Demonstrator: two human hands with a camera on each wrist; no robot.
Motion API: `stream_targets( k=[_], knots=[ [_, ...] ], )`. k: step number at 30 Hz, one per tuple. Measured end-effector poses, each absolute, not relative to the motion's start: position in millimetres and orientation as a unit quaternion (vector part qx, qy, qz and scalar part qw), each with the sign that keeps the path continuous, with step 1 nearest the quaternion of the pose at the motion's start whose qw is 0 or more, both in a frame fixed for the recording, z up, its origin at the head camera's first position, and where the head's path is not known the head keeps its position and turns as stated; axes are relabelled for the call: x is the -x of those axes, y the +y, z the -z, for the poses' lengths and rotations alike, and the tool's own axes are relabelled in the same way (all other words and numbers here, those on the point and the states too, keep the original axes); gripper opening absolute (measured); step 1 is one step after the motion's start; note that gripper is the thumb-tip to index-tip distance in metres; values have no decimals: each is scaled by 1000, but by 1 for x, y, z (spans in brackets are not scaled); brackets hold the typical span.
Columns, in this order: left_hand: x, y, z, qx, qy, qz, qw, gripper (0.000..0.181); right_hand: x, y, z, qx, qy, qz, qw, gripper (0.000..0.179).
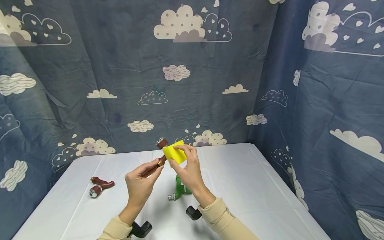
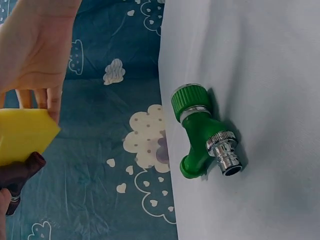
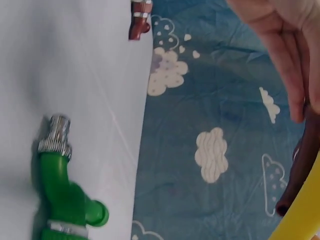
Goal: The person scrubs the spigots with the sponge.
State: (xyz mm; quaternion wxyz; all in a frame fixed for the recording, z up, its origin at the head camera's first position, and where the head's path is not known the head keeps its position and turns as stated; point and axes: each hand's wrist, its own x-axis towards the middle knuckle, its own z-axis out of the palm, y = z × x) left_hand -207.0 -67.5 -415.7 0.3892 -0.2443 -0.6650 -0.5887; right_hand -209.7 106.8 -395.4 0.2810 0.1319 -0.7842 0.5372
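Above the table, my left hand [image 1: 139, 185] holds a dark brown tap [image 1: 162, 143] with a ribbed metal outlet, pinching its lower end between thumb and fingers. My right hand [image 1: 192, 175] pinches a flat yellow cloth [image 1: 175, 153] and holds it against the tap's middle, covering part of the body. In the left wrist view the cloth [image 2: 25, 132] lies along the brown tap [image 2: 22, 172], under the right hand's fingers. The right wrist view shows the left fingers [image 3: 295, 95] at the tap's end, with the cloth [image 3: 302, 205] beside it.
A green tap [image 1: 181, 188] with a metal nozzle lies on the white table [image 1: 240, 186] below my hands. Another brown tap [image 1: 101, 185] lies at the left. Black curved pieces [image 1: 142, 229] show beside both forearms. A cloud-printed curtain [image 1: 195, 110] encloses the back and sides.
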Motion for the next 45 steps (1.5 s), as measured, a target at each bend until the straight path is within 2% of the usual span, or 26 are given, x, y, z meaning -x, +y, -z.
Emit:
stream_targets(
  k=[6, 12, 19, 25, 33, 36, 39, 42, 45],
  knots=[
    [209, -67, 415, 226, -669, 591, 391, 30, 200, 93, 392, -162, -779, -540, 274, 39],
    [211, -68, 410, 193, -677, 597, 385, 22, 195, 87, 393, -197, -779, -520, 288, 36],
    [210, -70, 404, 201, -670, 603, 384, 26, 198, 97, 394, -229, -790, -475, 312, 38],
    [207, -72, 400, 227, -647, 624, 375, 28, 206, 112, 395, -203, -803, -457, 325, 40],
    [202, -73, 398, 238, -633, 633, 377, 28, 215, 121, 392, -150, -796, -503, 301, 39],
    [202, -73, 397, 234, -628, 641, 376, 27, 216, 122, 389, -136, -772, -564, 261, 40],
    [205, -73, 396, 204, -622, 664, 361, 24, 219, 122, 385, -124, -713, -666, 181, 42],
    [208, -73, 397, 157, -609, 712, 314, 22, 219, 123, 383, -101, -636, -757, 114, 44],
    [209, -74, 399, 119, -594, 755, 250, 24, 219, 120, 381, -96, -577, -806, 92, 46]
  ],
)
